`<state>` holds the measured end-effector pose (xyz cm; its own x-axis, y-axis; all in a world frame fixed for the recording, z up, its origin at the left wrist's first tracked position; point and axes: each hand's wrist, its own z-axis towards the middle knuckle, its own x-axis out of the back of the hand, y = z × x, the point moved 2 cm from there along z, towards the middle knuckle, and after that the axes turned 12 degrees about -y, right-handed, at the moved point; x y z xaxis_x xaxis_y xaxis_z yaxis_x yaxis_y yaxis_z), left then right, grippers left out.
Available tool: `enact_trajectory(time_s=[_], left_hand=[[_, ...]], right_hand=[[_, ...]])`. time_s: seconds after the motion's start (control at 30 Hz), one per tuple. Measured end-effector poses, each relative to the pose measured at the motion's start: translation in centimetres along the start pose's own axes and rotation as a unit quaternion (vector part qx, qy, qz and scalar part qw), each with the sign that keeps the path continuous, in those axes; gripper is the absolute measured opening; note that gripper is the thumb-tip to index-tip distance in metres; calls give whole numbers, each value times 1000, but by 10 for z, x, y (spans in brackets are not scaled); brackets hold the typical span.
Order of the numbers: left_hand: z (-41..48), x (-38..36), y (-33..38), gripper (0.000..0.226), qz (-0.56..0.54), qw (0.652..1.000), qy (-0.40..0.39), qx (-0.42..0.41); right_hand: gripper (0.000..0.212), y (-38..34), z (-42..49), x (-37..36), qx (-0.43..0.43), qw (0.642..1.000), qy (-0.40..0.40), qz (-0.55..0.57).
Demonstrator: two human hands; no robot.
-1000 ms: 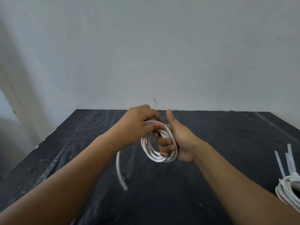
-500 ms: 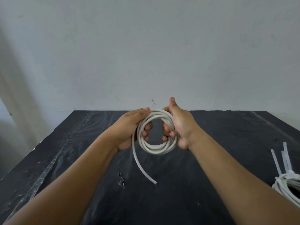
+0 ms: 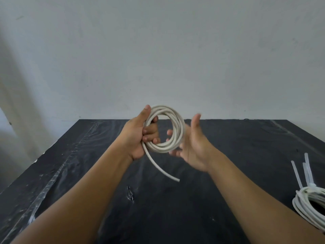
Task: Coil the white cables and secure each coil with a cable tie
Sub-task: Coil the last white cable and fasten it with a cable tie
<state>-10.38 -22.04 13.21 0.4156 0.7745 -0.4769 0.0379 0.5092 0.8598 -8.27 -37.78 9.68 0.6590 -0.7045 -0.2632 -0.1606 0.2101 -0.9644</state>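
I see the coil [image 3: 162,148] held upright above the bench [image 3: 228,155] in the left grip [image 3: 139,136], fingers curled through its left side and thumb up along the rim. 1 loose end [image 3: 158,166] hangs down to the right. The right grip [image 3: 195,147] is spread and slack at the coil's right side, blurred; I cannot tell if it touches. A 2nd coil [image 3: 302,205] with ties [image 3: 306,171] lies at the bench's right edge.
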Motion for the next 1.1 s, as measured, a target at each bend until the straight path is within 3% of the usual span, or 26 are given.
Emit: enact_trajectory(time_s=[0.07,0.17,0.23,0.3,0.47,0.6,0.87,0.97,1.1], left_hand=[[4,3,7,42,-11,999,26,-33],[6,4,12,42,-10,997,48,-55],[6,6,14,43,-15,996,52,-65],[3,10,13,43,-23,996,56,-72],[-3,16,7,44,-55,993,60,-87],[-3,12,-4,45,-84,991,56,-93],[0,5,-24,48,-141,983,70,-98],[3,-1,-36,49,-165,979,74,-90],[3,-6,-46,49,-161,981,71,-84]], right_hand=[[117,23,-11,-8,-104,988,-81,-76],[55,37,-23,-22,-163,966,-178,-90],[20,33,-23,-22,-130,982,-120,-63],[3,25,-23,-14,-80,996,-38,-9],[8,26,-24,1,8,987,29,155],[7,34,-17,-12,48,982,49,174],[11,37,-15,-21,190,957,167,141],[11,33,-15,-26,202,957,147,148],[8,28,-16,-25,191,955,179,137]])
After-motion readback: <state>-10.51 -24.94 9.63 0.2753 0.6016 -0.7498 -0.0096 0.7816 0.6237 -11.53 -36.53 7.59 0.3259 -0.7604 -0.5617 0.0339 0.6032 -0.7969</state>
